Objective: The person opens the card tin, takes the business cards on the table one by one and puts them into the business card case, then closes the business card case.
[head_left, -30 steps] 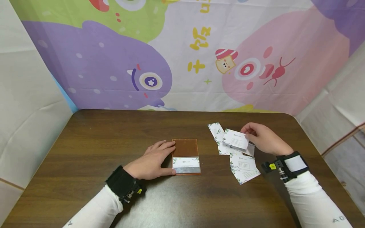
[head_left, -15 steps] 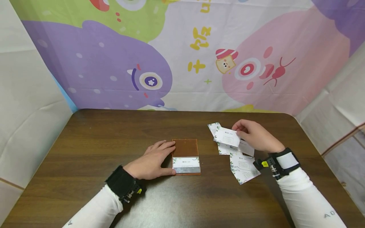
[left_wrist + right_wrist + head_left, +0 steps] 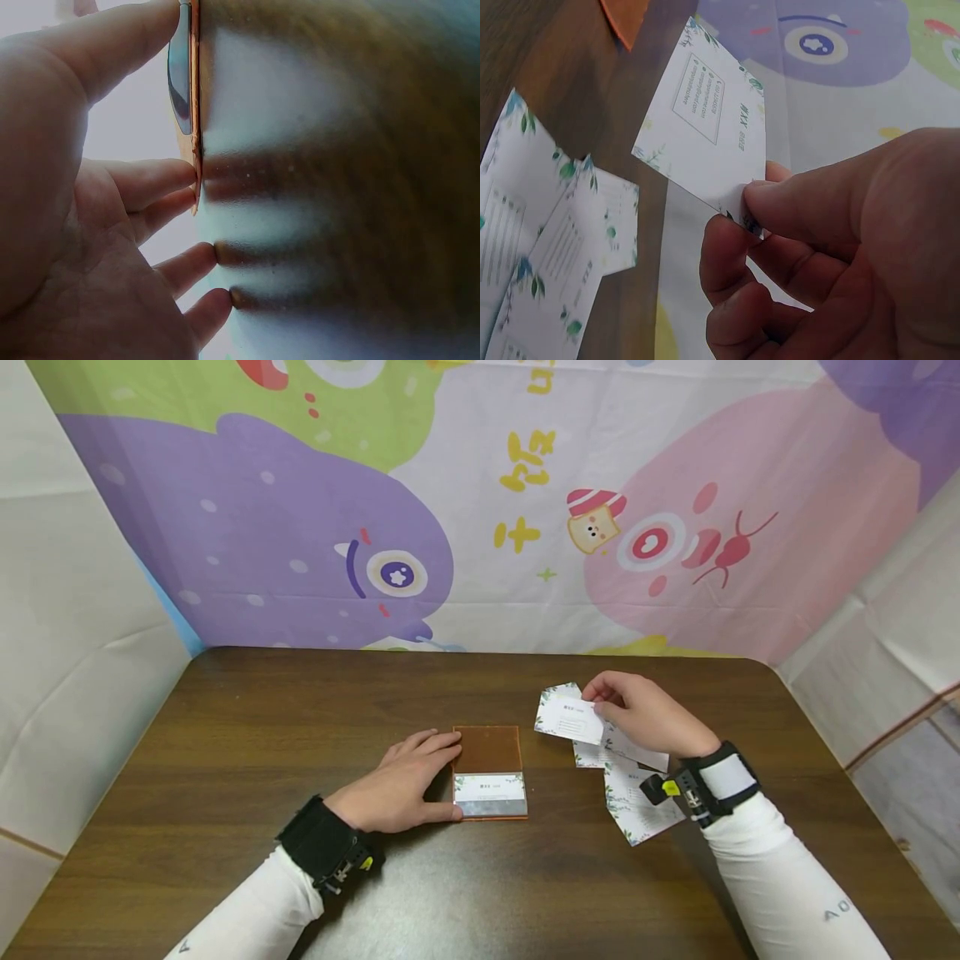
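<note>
My right hand (image 3: pixel 648 712) pinches a white business card (image 3: pixel 712 112) with green leaf print between thumb and fingers. In the head view that card overlaps the loose business cards (image 3: pixel 637 802) on the table. My left hand (image 3: pixel 401 783) lies spread at the left side of a brown card holder (image 3: pixel 487 747), thumb at its lower edge and fingertips at its upper left. A card (image 3: pixel 489 787) sits in the holder's lower pocket, behind a clear strip. The left wrist view shows the holder (image 3: pixel 196 112) edge-on, thumb and two fingers against its edge, the other fingertips on the table.
The dark wooden table (image 3: pixel 300 693) runs back to a cartoon-print cloth (image 3: pixel 510 610). White sheets hang on both sides, such as the left one (image 3: pixel 82 610). The loose cards overlap one another right of the holder.
My right hand has moved left with the pinched card, which now sits farther left, over the back-left loose card. The left hand and card holder have stayed put.
</note>
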### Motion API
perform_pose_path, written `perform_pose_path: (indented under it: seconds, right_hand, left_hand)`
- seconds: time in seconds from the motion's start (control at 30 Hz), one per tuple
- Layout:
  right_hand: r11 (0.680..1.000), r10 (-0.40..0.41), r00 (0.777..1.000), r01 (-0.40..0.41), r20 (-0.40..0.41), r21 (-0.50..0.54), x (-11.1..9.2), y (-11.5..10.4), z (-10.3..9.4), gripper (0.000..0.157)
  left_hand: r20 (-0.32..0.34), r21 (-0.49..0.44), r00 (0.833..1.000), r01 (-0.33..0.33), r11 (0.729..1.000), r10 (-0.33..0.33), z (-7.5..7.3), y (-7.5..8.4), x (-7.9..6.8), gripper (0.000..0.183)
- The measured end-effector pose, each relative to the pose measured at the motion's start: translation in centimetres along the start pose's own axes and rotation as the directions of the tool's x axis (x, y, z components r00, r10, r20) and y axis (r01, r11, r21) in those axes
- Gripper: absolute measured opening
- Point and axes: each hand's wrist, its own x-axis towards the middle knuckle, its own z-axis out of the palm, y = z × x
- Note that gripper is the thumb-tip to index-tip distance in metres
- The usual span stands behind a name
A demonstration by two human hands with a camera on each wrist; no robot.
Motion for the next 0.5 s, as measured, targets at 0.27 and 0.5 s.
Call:
perform_pose_path:
  seconds: [0.27, 0.5]
  right_hand:
    - [0.999, -0.033, 0.999, 0.033, 0.001, -0.005, 0.9, -1.0, 0.9, 0.014]
    - [0.999, -0.047, 0.999, 0.047, 0.016, 0.014, 1.4, -1.9, 1.7, 0.012]
  left_hand:
    - [-0.009, 0.005, 1.0, -0.006, 1.0, 0.006, 0.0, 0.0, 0.0, 0.087]
    - [-0.002, 0.003, 1.0, -0.003, 1.0, 0.003, 0.0, 0.0, 0.0, 0.087]
